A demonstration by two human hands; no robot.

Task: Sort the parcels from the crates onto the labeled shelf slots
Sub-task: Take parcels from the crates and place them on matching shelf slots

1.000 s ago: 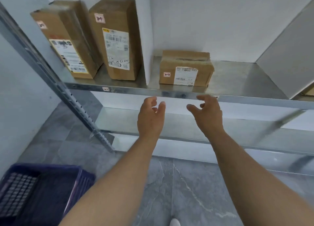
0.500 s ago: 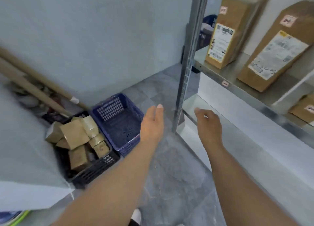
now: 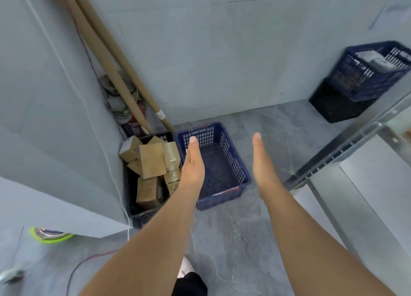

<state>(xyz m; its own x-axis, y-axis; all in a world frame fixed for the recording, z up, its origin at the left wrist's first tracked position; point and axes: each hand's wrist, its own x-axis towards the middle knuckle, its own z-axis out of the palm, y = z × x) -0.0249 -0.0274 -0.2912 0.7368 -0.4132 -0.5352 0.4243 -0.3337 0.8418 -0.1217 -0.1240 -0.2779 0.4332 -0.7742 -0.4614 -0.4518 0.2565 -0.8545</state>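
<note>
Two hands are out in front, and both hold nothing. The left hand (image 3: 193,165) has its fingers straight and flat, and so does the right hand (image 3: 262,164). The palms face each other with a gap between them. They hang in the air over the near blue crate (image 3: 222,198), which sits on the floor (image 3: 233,240) at 12 o'clock. No parcel shows in that crate.

The brown parcels (image 3: 148,190) are in the black crate (image 3: 142,214), just beside the blue one, at about 10 o'clock. They lie in a messy heap, some flat and some tipped. The left hand is near the heap but not touching it. More parcels, grey ones (image 3: 378,61), sit in a far blue crate (image 3: 364,82) at 2 o'clock, stacked on a dark crate (image 3: 333,109) and well apart from the hands. The metal shelf (image 3: 347,144) runs along at 3 o'clock; its labels are out of sight here.

I think this is the step of going for a parcel. Many are left in the crates, so the job looks far from done. The next move should be to swing both hands to 10 o'clock, go down to the heap, and take one parcel off the top. The big box (image 3: 152,161) on top looks easy to take with a hand on each side. Pulling one from lower down could tip the others.
</note>
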